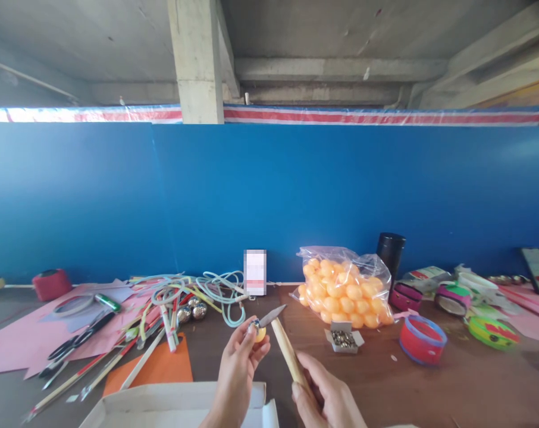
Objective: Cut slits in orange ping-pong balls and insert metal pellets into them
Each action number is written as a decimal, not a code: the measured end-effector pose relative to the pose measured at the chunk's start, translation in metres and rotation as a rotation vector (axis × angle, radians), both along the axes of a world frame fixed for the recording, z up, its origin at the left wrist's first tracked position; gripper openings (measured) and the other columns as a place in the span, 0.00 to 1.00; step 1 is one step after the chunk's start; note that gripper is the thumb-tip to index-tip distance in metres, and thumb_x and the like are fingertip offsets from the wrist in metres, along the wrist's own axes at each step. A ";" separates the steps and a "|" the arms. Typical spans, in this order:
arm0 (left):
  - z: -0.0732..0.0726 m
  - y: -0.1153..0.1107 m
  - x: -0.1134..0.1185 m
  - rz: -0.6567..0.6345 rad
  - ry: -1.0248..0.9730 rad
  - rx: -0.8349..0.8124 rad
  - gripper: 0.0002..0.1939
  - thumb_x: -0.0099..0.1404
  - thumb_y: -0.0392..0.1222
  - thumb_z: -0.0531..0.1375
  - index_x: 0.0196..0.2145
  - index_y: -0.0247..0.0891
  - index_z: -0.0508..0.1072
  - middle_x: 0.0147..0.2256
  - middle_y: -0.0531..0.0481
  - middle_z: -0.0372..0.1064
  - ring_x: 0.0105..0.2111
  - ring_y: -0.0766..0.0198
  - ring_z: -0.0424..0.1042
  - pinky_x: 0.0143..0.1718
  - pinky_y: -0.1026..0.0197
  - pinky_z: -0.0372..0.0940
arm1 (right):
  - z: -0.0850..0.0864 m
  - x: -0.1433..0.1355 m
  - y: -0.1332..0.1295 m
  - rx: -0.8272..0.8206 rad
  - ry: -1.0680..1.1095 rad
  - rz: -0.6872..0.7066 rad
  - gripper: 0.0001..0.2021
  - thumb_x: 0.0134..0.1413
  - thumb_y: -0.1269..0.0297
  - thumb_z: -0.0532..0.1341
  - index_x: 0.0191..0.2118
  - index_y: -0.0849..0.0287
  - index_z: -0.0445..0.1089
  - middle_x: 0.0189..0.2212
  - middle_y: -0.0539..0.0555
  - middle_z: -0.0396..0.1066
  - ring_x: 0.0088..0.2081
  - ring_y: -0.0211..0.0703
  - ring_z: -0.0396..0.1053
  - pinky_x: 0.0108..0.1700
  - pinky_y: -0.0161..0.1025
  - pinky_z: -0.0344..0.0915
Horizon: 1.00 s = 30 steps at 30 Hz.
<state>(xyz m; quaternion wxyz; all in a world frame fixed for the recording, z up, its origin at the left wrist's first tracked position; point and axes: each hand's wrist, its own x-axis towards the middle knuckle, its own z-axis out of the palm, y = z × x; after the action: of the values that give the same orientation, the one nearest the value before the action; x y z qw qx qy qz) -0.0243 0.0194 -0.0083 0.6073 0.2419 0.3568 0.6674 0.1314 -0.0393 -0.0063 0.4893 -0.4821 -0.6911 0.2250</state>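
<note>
So the left hand (239, 364) has its thumb and fingers pinched round a small, round, yellow-orange ball (261, 336) with a shiny silvery bit at its top, up above the brown surface (372, 386). Right hand's (325, 389) wrapped snugly round the pale wooden handle of a hammer with a dark, pointed metal head (272, 316). The head's right by the ball; can't tell if they're touching.

Ball looks like thin, smooth plastic: likely super light, a bit slippery, and easy to dent. Light fingertip hold round the sides seems best, top left clear. Hammer's probably head-heavy and totally stiff, so low on the handle makes sense. Small open cardboard box (346, 349) of shiny metal bits sits near the right hand.
</note>
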 end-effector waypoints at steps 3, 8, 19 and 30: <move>0.001 0.000 0.000 -0.005 -0.004 0.003 0.20 0.51 0.41 0.65 0.43 0.35 0.70 0.34 0.45 0.71 0.31 0.62 0.74 0.37 0.59 0.69 | 0.001 0.000 0.000 0.009 0.003 -0.020 0.19 0.53 0.55 0.51 0.48 0.59 0.65 0.33 0.56 0.74 0.31 0.43 0.73 0.36 0.33 0.70; 0.002 -0.001 0.000 0.008 0.007 -0.004 0.20 0.51 0.41 0.65 0.43 0.35 0.70 0.35 0.46 0.70 0.31 0.63 0.73 0.38 0.59 0.69 | 0.001 0.001 0.000 0.025 0.004 -0.018 0.18 0.52 0.57 0.53 0.46 0.59 0.67 0.34 0.57 0.75 0.31 0.43 0.73 0.36 0.32 0.70; 0.002 -0.001 0.001 -0.001 0.011 0.011 0.21 0.51 0.41 0.65 0.44 0.35 0.70 0.36 0.45 0.71 0.32 0.62 0.74 0.39 0.58 0.68 | 0.009 0.003 -0.003 -0.003 -0.043 0.028 0.17 0.52 0.61 0.54 0.47 0.60 0.66 0.33 0.56 0.75 0.30 0.42 0.73 0.34 0.32 0.70; 0.004 -0.001 0.001 -0.035 0.066 0.006 0.26 0.50 0.44 0.65 0.48 0.36 0.68 0.34 0.45 0.71 0.33 0.62 0.73 0.39 0.58 0.67 | 0.006 0.003 0.000 0.002 -0.012 -0.009 0.19 0.53 0.59 0.53 0.49 0.60 0.66 0.38 0.58 0.74 0.34 0.43 0.73 0.38 0.33 0.69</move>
<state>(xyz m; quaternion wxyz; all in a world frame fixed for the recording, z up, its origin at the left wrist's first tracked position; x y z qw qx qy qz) -0.0234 0.0186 -0.0046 0.6059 0.2716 0.3706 0.6494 0.1344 -0.0395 -0.0007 0.4866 -0.4860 -0.6921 0.2191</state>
